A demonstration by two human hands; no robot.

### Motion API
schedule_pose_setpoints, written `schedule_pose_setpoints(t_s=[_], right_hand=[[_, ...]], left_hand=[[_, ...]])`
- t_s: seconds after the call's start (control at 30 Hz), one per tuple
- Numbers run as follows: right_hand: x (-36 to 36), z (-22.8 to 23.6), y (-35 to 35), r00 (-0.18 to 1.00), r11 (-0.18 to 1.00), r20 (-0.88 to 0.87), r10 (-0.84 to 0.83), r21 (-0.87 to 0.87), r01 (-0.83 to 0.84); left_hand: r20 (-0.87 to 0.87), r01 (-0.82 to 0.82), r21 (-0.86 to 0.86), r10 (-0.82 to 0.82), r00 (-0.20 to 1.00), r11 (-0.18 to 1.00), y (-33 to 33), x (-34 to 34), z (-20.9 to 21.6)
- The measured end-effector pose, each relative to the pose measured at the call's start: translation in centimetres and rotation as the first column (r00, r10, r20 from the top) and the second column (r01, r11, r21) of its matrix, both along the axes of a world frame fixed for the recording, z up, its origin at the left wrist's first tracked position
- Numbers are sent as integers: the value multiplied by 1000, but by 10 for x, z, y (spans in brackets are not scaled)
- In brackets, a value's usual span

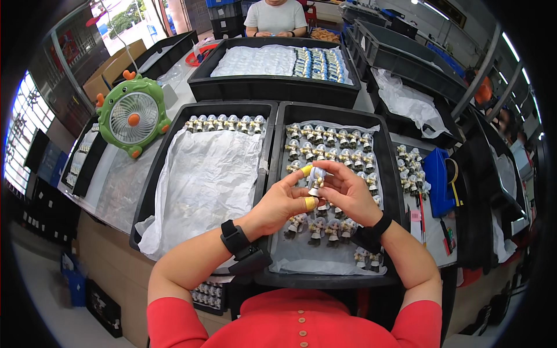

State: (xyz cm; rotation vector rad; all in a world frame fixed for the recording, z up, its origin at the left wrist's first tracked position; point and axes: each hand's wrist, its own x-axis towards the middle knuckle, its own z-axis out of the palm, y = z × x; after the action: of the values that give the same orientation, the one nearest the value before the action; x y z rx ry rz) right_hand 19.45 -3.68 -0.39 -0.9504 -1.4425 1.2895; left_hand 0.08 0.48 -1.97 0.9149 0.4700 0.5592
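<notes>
Fingers [306,170] of the left hand [278,204], 2 of them capped with yellow finger cots, close narrowly on a small figurine [316,181]; the right hand [347,194] pinches the same figurine from the other side, thumb and fingers curled round it. The figurine is held above the right black tray [392,191], clear of the rows below it and just in front of the person's chest.

Status of the work, judged from how the trays stand:

1. Right tray: figurines [331,139] stand in several rows on white sheeting across the far half, and a shorter group [325,228] stands near the front edge. Bare sheeting shows between the 2 groups, under the hands.
2. Left black tray [152,191]: only 1 row of figurines [223,123] stands along the far wall; the remaining area is covered by crumpled white sheeting [203,180] with nothing on it.
3. A small loose group of figurines [411,168] stands outside the trays, on the table to the right, beside a blue box [436,180].

Judgement: the bulk of the pieces appear still to be in the right tray, and the left tray has received little, so the batch looks to be at an early stage. Which tray is source and which is destination cannot be told with certainty.

A green desk fan [133,115] stands left of the trays. A further black tray [272,87] lies beyond, in front of another person [276,16]
</notes>
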Motion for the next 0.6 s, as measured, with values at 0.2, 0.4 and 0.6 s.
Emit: schedule_pose_setpoints(t_s=[0.2,0.4,0.6], right_hand=[[1,-3,1,1000,999,-29,3,-44,-4],[2,-2,2,999,999,-27,-17,-29,17],[3,0,1,998,999,60,-27,-29,29]], left_hand=[[32,23,-14,-23,999,1000,3,1,-3],[20,0,42,-1,1000,999,2,1,0],[-11,-80,126,82,997,989,3,3,-3]])
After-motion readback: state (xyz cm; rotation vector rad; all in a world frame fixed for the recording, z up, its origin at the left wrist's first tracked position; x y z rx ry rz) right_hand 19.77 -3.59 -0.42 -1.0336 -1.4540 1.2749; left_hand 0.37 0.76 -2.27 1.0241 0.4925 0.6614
